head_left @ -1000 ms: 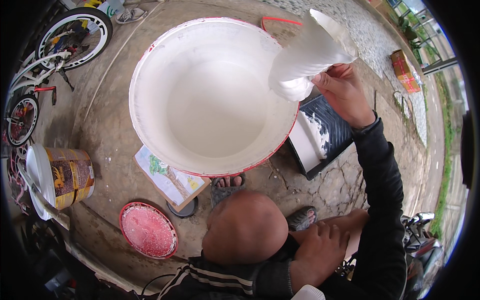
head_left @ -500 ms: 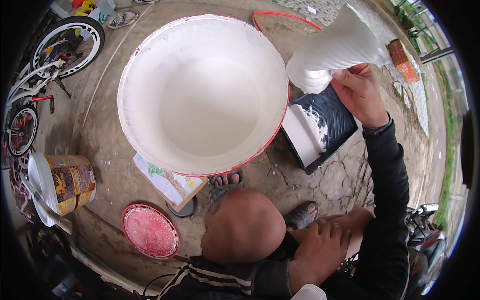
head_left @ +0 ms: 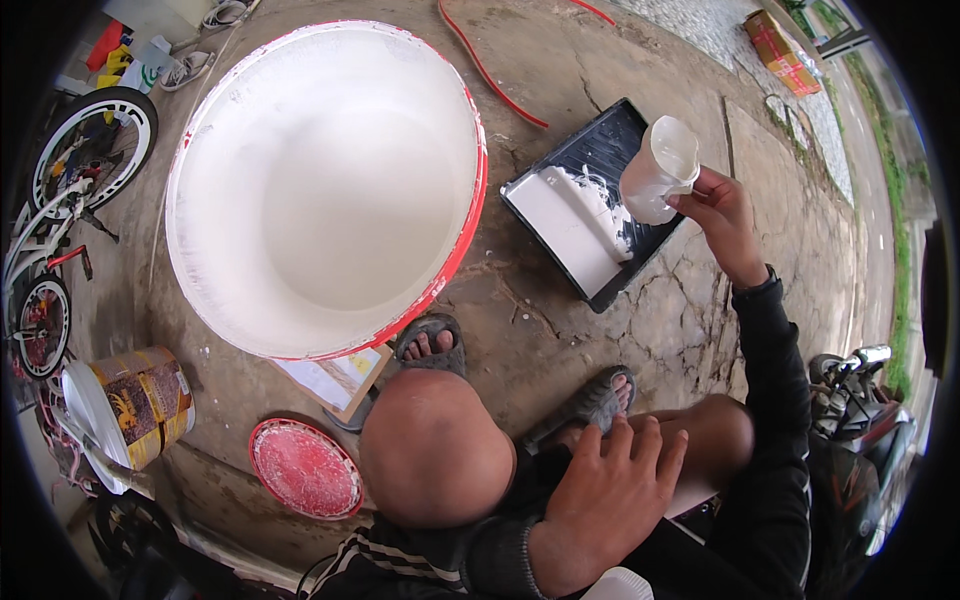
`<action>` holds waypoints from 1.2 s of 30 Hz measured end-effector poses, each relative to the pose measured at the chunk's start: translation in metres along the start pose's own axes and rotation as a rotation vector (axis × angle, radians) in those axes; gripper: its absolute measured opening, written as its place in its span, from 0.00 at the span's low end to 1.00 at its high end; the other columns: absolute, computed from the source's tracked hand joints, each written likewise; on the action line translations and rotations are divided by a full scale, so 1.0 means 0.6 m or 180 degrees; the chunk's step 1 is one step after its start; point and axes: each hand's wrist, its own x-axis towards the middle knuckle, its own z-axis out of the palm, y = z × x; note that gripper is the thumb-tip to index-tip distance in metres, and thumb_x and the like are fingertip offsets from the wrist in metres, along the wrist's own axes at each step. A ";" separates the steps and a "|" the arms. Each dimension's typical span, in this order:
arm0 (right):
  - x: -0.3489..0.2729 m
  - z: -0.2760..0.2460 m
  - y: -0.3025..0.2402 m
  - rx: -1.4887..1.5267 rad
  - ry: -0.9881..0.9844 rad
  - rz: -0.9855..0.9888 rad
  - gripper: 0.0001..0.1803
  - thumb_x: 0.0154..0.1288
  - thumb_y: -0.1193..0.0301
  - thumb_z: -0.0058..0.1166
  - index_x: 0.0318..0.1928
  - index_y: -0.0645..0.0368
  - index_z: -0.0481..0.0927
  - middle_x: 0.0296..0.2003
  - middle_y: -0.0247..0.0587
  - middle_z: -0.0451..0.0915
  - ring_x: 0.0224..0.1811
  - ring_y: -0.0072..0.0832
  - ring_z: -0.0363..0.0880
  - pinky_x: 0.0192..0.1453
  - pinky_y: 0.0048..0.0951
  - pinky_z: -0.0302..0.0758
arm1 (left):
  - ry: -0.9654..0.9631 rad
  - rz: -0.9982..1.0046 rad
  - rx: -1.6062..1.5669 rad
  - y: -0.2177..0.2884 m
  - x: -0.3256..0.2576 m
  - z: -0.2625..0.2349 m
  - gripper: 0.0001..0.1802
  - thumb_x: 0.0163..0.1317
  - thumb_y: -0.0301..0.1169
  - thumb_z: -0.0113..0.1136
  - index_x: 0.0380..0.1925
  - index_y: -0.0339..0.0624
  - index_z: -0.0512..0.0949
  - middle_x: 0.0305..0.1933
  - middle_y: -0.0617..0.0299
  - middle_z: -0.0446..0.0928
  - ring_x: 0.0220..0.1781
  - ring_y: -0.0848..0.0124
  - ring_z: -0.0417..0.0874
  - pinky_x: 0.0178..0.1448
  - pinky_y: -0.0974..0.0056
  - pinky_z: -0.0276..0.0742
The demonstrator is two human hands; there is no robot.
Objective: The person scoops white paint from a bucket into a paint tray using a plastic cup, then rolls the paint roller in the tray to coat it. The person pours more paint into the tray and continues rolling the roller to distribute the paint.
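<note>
A thin, translucent white plastic cup (head_left: 660, 170) is pinched at its side by my right hand (head_left: 728, 222). The cup has a wavy surface and is held up with its mouth showing, over the right part of a black paint tray (head_left: 592, 290). White paint (head_left: 570, 225) covers the tray's left side and smears toward its ribbed part. To the left stands a big white bucket (head_left: 215, 160) with a red outer rim and pale paint inside. My left hand (head_left: 612, 500) rests near my right leg, palm down, fingers spread, holding nothing.
A red round lid (head_left: 305, 468) and a picture-covered board (head_left: 335, 375) lie by my feet. A labelled tub (head_left: 145, 405) and a bicycle (head_left: 95, 160) are at left. A red hose (head_left: 478, 65) and cardboard box (head_left: 780, 55) lie farther off; a motorbike (head_left: 855, 420) is at right.
My right hand has brought the cup down and away from the bucket's rim; the large white flared shape above it is gone. My left hand's fingers have spread. The view has shifted.
</note>
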 end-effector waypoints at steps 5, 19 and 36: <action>0.003 -0.005 0.029 -0.0003 0.0010 -0.0015 0.20 0.69 0.82 0.62 0.61 0.69 0.81 0.51 0.41 0.87 0.54 0.22 0.84 0.62 0.27 0.80 | 0.0030 0.0014 -0.0079 0.015 0.008 0.019 0.25 0.73 0.36 0.52 0.68 0.47 0.77 0.63 0.49 0.80 0.61 0.52 0.81 0.57 0.53 0.75; 0.069 -0.005 0.133 -0.1835 -0.0389 0.1294 0.25 0.59 0.63 0.72 0.55 0.61 0.88 0.42 0.43 0.91 0.43 0.27 0.88 0.52 0.30 0.80 | 0.0039 0.0020 -0.0263 0.023 0.016 0.021 0.25 0.71 0.35 0.55 0.67 0.44 0.77 0.62 0.49 0.81 0.62 0.50 0.82 0.58 0.48 0.75; 0.119 0.038 -0.042 -0.3889 -0.1487 0.1483 0.24 0.54 0.56 0.66 0.53 0.43 0.91 0.46 0.42 0.89 0.53 0.39 0.87 0.58 0.40 0.78 | -0.0063 0.0053 -0.0635 -0.005 -0.002 -0.009 0.22 0.72 0.36 0.55 0.62 0.38 0.75 0.57 0.48 0.81 0.62 0.50 0.82 0.59 0.49 0.74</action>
